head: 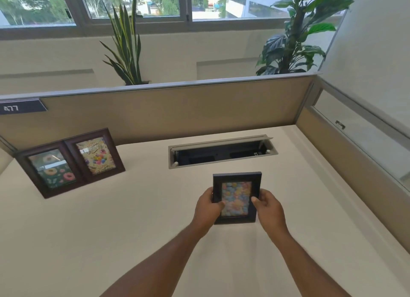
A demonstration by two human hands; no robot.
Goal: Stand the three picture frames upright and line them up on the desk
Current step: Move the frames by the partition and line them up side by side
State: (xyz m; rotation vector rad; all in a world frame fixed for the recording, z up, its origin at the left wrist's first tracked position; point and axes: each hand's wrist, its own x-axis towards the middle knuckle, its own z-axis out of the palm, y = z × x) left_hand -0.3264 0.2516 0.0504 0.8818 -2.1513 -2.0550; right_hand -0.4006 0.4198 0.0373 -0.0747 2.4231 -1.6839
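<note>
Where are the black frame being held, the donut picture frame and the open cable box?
black frame (237,177): head view, top edge.
donut picture frame (33,168): head view, left border.
cable box (221,156): head view, dark inside.

Bare forearms, no sleeves, unadorned hands (208,210)

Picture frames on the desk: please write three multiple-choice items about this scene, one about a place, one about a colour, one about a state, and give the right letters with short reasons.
1. Where do the two brown frames stand?
A. At the far left of the desk, by the partition
B. Inside the cable tray
C. On the window sill

2. What colour is the border of the held frame?
A. White
B. Black
C. Red

3. How is the held frame being handled?
A. It lies alone, untouched
B. One hand pins it flat
C. The left hand and the right hand grip its two sides

Answers: 1 A, they stand side by side on the desk near the partition. 2 B, its border is dark black. 3 C, fingers wrap both side edges.
</note>
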